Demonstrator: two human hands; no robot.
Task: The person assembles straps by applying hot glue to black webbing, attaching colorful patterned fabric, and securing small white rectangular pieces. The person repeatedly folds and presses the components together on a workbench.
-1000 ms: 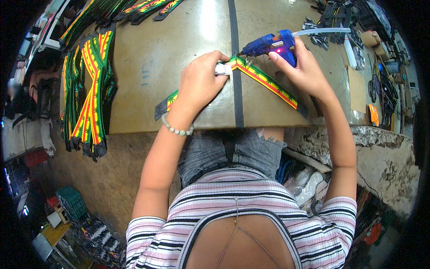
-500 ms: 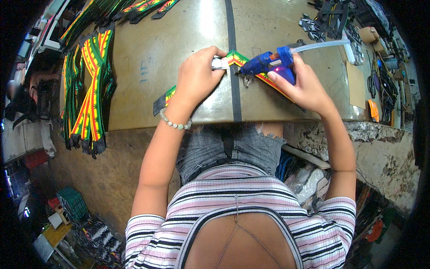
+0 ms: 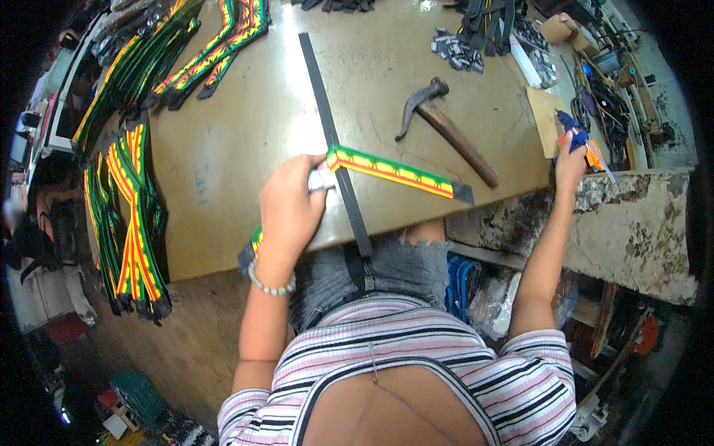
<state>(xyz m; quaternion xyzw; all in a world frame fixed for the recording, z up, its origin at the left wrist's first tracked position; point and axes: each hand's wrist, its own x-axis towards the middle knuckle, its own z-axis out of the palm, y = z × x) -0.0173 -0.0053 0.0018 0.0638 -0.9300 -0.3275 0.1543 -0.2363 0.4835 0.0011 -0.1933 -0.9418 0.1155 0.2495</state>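
My left hand (image 3: 288,208) is closed on a silvery clip (image 3: 320,179) beside the fold of a green, yellow and red patterned band (image 3: 398,171). Its right arm slants across the table to a dark end, and the other end shows by my left wrist. A long black strap (image 3: 318,89) runs beneath the fold and hangs over the near table edge. At the table's right end, my right hand (image 3: 570,165) is wrapped round a blue hot glue gun (image 3: 571,125).
A wooden-handled hammer (image 3: 461,141) lies right of the band. Bundled patterned bands (image 3: 134,215) hang over the left edge, with more bands (image 3: 141,70) behind. Black buckles (image 3: 457,50) and straps (image 3: 487,22) lie at the back right, near a cardboard piece (image 3: 544,119).
My right hand has carried the glue gun from the fold to the table's right end. The hammer now shows. My left hand still grips the clip by the fold; the whole view has shifted.
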